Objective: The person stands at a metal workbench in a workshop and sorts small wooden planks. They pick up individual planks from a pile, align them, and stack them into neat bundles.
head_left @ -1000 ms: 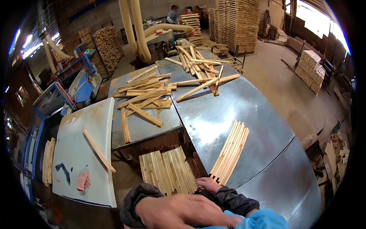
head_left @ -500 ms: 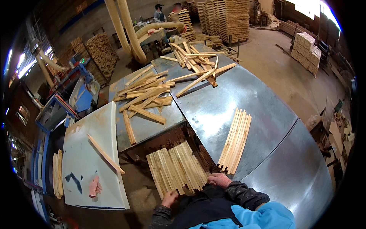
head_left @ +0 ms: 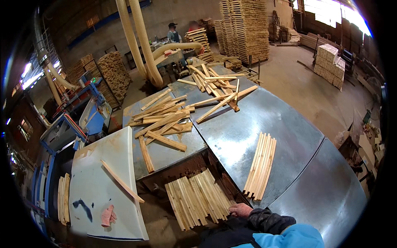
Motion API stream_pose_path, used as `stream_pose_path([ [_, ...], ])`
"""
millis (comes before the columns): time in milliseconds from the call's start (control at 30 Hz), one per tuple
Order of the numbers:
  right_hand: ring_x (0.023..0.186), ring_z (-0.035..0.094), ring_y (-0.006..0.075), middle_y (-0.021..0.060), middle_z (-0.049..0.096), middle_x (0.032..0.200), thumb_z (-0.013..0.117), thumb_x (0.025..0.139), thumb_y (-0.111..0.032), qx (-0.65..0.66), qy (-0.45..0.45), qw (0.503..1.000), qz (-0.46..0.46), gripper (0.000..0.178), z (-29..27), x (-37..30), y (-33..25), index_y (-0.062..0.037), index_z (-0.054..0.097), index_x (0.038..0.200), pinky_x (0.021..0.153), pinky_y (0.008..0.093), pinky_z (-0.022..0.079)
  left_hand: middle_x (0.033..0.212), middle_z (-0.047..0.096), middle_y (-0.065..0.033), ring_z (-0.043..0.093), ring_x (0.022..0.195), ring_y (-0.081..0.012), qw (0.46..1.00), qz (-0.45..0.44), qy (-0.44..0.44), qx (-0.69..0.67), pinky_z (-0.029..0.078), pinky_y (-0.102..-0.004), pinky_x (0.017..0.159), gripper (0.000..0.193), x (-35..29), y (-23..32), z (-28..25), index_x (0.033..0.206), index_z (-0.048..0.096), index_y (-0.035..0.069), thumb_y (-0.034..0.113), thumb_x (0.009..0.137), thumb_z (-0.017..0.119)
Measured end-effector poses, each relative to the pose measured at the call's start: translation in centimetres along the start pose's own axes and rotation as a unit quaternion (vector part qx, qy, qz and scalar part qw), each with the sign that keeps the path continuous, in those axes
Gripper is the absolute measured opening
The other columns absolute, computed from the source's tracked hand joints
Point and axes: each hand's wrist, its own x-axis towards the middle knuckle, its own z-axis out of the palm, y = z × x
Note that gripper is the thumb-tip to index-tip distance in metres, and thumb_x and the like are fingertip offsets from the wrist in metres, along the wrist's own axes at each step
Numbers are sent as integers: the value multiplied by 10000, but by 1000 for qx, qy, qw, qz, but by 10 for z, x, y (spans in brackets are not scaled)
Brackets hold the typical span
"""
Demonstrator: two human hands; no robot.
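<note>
My right hand [head_left: 241, 210], which looks to be in a pink glove, is at the near right corner of a row of wooden slats [head_left: 194, 198]. Its fingers are curled closed against the slat ends. The slats lie side by side, their near ends uneven, in a low recess between the tables. My left hand is out of view. To the right, a smaller group of pale slats [head_left: 260, 165] lies neatly side by side on the metal tabletop [head_left: 297, 153].
Loose wooden strips [head_left: 165, 120] lie jumbled on the table's far left, with another pile [head_left: 215, 84] beyond. On the white board [head_left: 99, 182] are a single strip [head_left: 120, 180] and a pink glove [head_left: 108, 215]. Hoses [head_left: 144, 45] hang behind; a person [head_left: 173, 34] stands far back.
My left hand has left the near left edge of the slats and gone out of view. My right hand stays at the right corner. The whole view has shifted slightly.
</note>
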Motion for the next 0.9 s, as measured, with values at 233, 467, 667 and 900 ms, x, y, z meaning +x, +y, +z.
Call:
stream_pose_path([
  [233,1092,692,318,163,730,1216,669,963,-520,-141,98,985,5,542,-136,84,-150,-97,709,1300,950,452,556,793,615,-80,556,641,-198,995,49,3,-91,449,-355,552,221,-11,-27,-38,891,667,107,327,889,645],
  [467,916,699,449,296,705,992,621,875,-384,-305,377,855,-180,455,-375,111,-381,21,725,1056,810,501,564,1069,715,-222,682,921,-309,993,-35,-19,-114,548,-410,816,477,30,29,-44,1161,744,-41,388,1087,547],
  [667,1094,688,404,235,730,1161,622,906,-449,-328,394,855,-77,510,-438,134,-453,-12,754,1132,951,466,543,995,681,-190,647,865,-289,996,-66,12,-54,526,-401,777,421,21,64,3,1114,725,-19,357,1073,541],
  [900,1130,697,355,185,742,1215,655,920,-432,-293,370,880,-55,485,-473,164,-475,-44,759,1192,996,438,537,909,642,-154,607,800,-265,993,-105,38,-35,501,-390,731,357,23,93,53,1059,704,6,320,1056,534],
])
